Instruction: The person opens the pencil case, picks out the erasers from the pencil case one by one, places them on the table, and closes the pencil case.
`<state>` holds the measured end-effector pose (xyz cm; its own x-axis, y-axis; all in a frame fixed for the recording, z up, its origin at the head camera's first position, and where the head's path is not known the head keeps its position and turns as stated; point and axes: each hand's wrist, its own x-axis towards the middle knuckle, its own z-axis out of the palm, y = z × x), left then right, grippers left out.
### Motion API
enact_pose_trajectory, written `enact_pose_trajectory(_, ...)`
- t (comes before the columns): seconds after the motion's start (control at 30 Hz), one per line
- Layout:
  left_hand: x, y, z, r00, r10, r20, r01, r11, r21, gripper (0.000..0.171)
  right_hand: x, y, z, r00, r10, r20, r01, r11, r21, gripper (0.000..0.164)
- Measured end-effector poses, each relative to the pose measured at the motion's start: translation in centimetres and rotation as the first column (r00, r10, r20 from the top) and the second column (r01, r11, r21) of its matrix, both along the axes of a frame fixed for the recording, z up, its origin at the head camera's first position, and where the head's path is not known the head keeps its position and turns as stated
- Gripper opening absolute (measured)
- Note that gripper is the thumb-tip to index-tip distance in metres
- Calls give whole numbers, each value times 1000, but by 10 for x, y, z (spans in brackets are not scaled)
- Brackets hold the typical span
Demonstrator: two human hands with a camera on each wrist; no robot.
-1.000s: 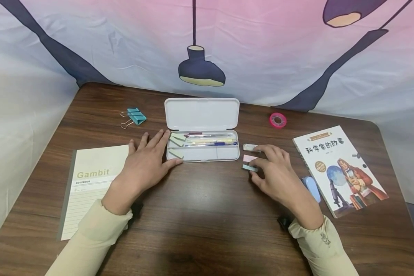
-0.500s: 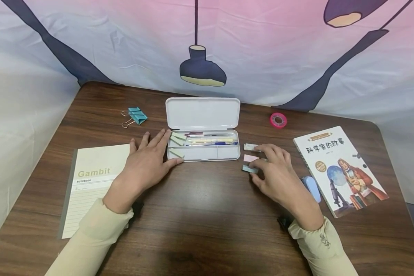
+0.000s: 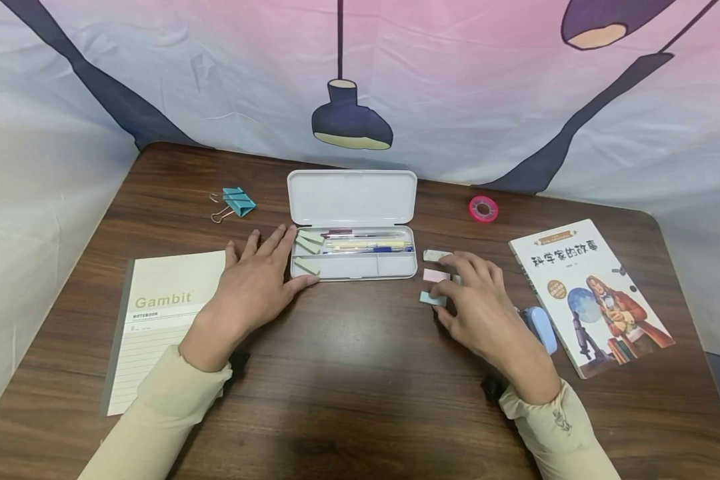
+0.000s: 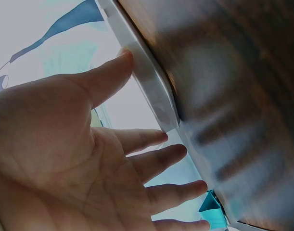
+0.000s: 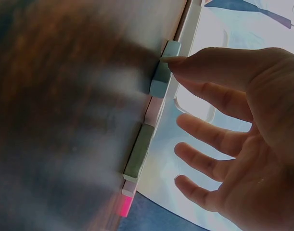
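An open white pencil case [image 3: 352, 197] stands mid-table, with pens [image 3: 369, 247] and pale green eraser-like blocks [image 3: 308, 267] inside. My left hand [image 3: 243, 290] lies with straight fingers along the case's left end, its thumb at the front edge; the palm shows in the left wrist view. Right of the case, my right hand [image 3: 483, 303] pinches a small blue eraser [image 3: 430, 298] between thumb and index finger, the other fingers spread. Behind that eraser sit a pink eraser [image 3: 435, 275] and a whitish one [image 3: 435, 255]. A dull green eraser [image 5: 139, 154] is partly covered by the fingers in the head view.
A Gambit notebook [image 3: 156, 333] lies under the left forearm's side. Turquoise binder clips [image 3: 239, 201] sit at the back left, a pink tape roll [image 3: 483, 209] at the back right. Beside the right wrist are a light blue rounded object [image 3: 541, 330] and a book [image 3: 588, 300].
The blue eraser has shifted slightly toward the table's front, apart from the pink one, with the right thumb and index finger at it. The left hand has stayed in place.
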<state>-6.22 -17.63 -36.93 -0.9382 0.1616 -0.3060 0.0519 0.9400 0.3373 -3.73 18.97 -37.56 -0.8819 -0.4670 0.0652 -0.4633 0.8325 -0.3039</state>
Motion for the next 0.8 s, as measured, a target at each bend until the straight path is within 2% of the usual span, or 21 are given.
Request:
enact_pose_trajectory(0.13, 0, -2, -4, 1000, 1, -12, -1, 1000, 4, 99, 1, -1, -1, 1000, -4, -10, 4, 1000, 10, 14)
enact_pose_trajectory(0.4, -1, -4, -8, 1000, 1, -7, -1, 1000, 3, 99, 2, -4, 2, 1000, -19, 25, 18, 999, 28, 11)
enact_pose_trajectory(0.7, 2, 2, 5, 1000, 1, 13, -1, 1000, -6, 98, 0, -10, 8, 999, -30, 44, 29, 999, 34, 5)
enact_pose_trajectory(0.8, 2, 4, 10, 1000, -7, 30, 8, 1000, -25, 97, -2, -16, 7, 999, -32, 40, 32, 999, -2, 6)
